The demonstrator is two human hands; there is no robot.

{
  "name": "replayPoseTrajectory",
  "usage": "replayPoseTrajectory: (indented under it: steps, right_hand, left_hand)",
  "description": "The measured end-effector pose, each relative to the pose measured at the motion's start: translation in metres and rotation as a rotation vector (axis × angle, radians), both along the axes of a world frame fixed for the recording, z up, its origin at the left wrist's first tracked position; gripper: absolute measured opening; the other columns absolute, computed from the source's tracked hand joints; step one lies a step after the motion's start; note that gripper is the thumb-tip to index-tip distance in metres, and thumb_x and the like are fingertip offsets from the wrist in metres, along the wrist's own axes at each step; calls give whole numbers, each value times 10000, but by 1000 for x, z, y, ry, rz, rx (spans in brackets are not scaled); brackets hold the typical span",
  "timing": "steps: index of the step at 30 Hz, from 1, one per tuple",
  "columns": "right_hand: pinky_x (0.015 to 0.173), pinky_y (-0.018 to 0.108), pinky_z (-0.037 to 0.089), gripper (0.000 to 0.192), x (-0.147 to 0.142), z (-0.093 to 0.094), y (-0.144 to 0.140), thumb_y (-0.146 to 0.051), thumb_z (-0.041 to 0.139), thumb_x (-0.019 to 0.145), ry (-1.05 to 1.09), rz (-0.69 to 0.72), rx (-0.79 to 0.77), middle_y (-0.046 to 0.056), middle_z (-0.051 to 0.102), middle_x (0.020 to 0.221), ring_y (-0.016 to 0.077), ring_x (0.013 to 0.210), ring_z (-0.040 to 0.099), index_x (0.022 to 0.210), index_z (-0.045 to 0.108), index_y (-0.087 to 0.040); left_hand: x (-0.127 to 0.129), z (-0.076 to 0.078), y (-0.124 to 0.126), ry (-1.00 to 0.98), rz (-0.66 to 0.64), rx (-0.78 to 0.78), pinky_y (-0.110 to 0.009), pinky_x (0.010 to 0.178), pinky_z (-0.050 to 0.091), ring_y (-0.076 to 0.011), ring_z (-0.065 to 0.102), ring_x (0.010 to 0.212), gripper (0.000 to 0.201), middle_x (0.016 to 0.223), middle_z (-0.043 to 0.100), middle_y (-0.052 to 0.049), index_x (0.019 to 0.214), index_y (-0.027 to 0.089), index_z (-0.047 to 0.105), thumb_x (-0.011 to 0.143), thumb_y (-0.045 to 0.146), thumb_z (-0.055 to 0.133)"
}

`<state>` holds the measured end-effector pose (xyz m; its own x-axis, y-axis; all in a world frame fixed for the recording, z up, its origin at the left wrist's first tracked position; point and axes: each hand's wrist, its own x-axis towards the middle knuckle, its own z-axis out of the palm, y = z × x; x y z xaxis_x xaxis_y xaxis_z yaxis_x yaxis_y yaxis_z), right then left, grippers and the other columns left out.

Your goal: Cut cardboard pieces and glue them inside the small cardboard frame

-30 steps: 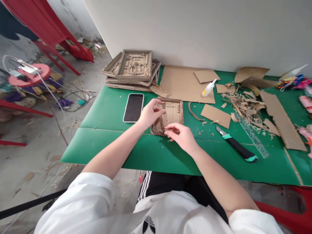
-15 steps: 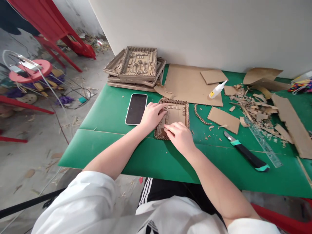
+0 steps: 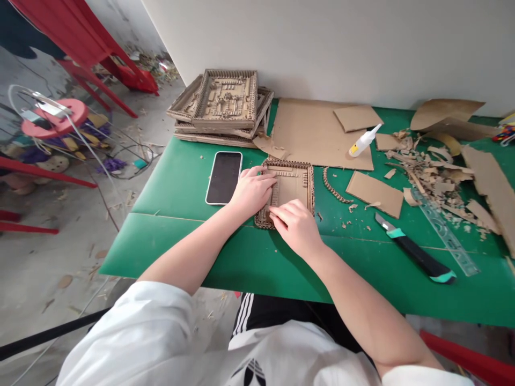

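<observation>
Right hand [image 3: 295,226] lies palm down on the near edge of the small cardboard frame [image 3: 292,185], fingers bent and tips pressed against the little strips at its near left corner; it clasps nothing that shows, only bears down. Left hand [image 3: 252,190] rests on the frame's left border, fingers spread flat over the ribbed rows inside, likewise pressing rather than gripping. That frame sits flat on the green table [image 3: 181,187], close to the near edge and roughly in the middle of the work area, with a dark phone [image 3: 223,177] lying just to its left. To the right, a loose corrugated strip [image 3: 333,187] curls beside the frame, then a cut cardboard square [image 3: 375,193] and, nearer, a utility knife [image 3: 414,253] whose blade looks extended, next to a clear ruler [image 3: 446,233]. Farther off lie a glue bottle [image 3: 364,141] on a large cardboard sheet [image 3: 309,131], a heap of scraps [image 3: 434,171] at the right, and a stack of finished frames [image 3: 225,104] at the far left against the wall. Uneven pressure from either hand could shift or crush the small strips while any glue is wet, and a sweep of the right forearm could catch the bare blade.
</observation>
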<state>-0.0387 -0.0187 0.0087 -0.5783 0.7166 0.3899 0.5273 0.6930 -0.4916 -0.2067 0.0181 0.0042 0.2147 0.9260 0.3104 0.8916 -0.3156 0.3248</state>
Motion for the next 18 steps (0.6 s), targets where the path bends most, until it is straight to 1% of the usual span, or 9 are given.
replayPoseTrajectory:
  steps: [6, 9, 12, 15, 18]
  right_hand:
    - [801, 336, 497, 257, -2, -3, -2, -220, 472, 891, 22, 31, 40, 85, 680, 814, 196, 843, 523, 993, 691, -133]
    - [804, 337, 498, 257, -3, -3, -3, -218, 471, 892, 29, 49, 35, 80, 678, 809, 194, 850, 519, 1003, 689, -137]
    - [799, 338, 500, 266, -3, -2, -3, -219, 466, 895, 36, 60, 38, 75, 672, 806, 194, 852, 514, 1020, 686, -137]
    - [806, 335, 497, 267, -3, -2, -3, -224, 473, 893, 47, 55, 49, 74, 661, 814, 191, 856, 505, 1022, 688, -134]
    - [813, 333, 497, 262, -3, -2, -4, -231, 477, 892, 48, 39, 50, 80, 643, 835, 189, 869, 503, 1014, 693, -146]
  left_hand:
    - [-2, 3, -1, 61, -8, -13, -469, 958, 393, -268, 522, 1164, 329, 1124, 675, -32, 1009, 193, 701, 826, 155, 430]
    - [-3, 5, -1, 82, -8, 4, -467, 966, 394, -265, 520, 1164, 313, 1114, 680, -29, 960, 200, 718, 822, 158, 441]
    - [-4, 6, -1, 88, 10, 13, -461, 951, 407, -264, 540, 1117, 299, 1088, 691, -40, 923, 190, 730, 817, 162, 452]
    - [-4, 5, 0, 84, 10, 9, -448, 946, 412, -255, 554, 1082, 301, 1045, 705, -40, 939, 179, 727, 823, 164, 450]
    - [-4, 3, 0, 81, -1, 3, -441, 968, 402, -251, 544, 1112, 310, 1047, 705, -35, 962, 166, 720, 825, 156, 442]
